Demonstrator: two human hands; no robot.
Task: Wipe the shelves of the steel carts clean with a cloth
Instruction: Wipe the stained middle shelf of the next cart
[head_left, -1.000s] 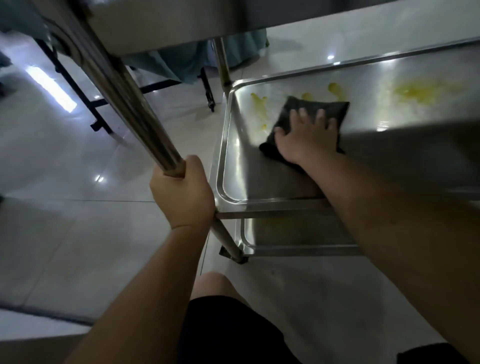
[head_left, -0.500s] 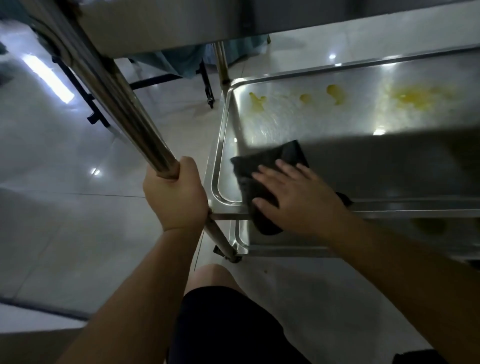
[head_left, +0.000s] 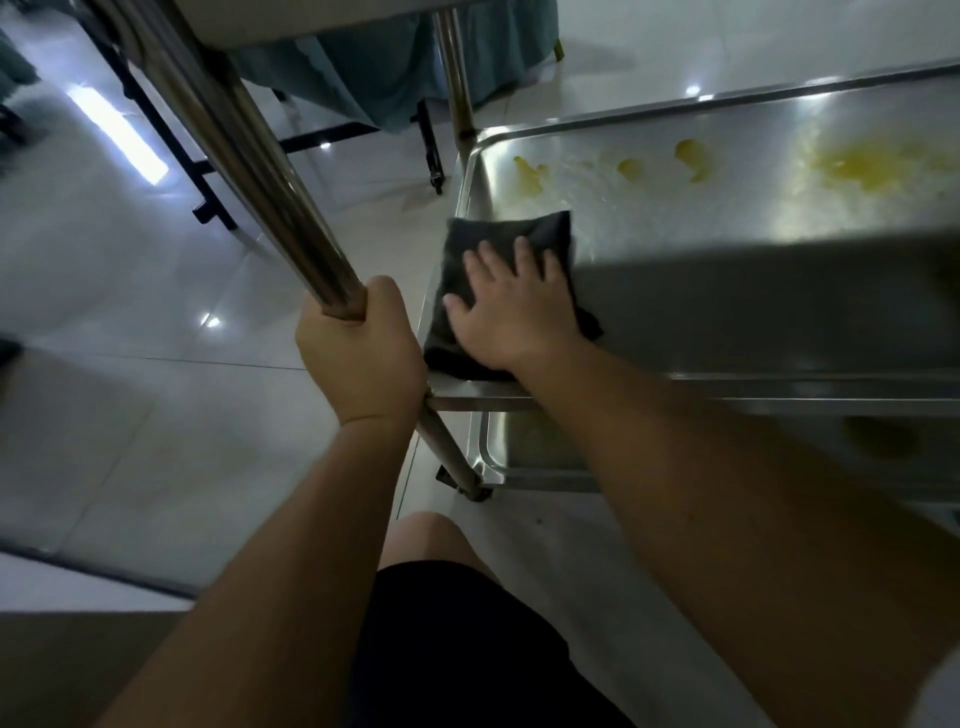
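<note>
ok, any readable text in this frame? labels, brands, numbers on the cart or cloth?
None readable.
Cart shelf: bare steel with yellow stains, no label or number.
Cloth: plain dark, no tag or print showing.
Cart post: no sticker or marking in view.
Shorts: plain black, no logo visible.

Cloth (head_left: 511, 236): dark grey, folded flat, lying in the near-left corner of the middle shelf. Shelf (head_left: 675, 291): steel tray with raised rim, yellow smears (head_left: 862, 169) along its far side, well apart from the cloth. Lower shelf (head_left: 530, 452): steel, partly visible beneath.
</note>
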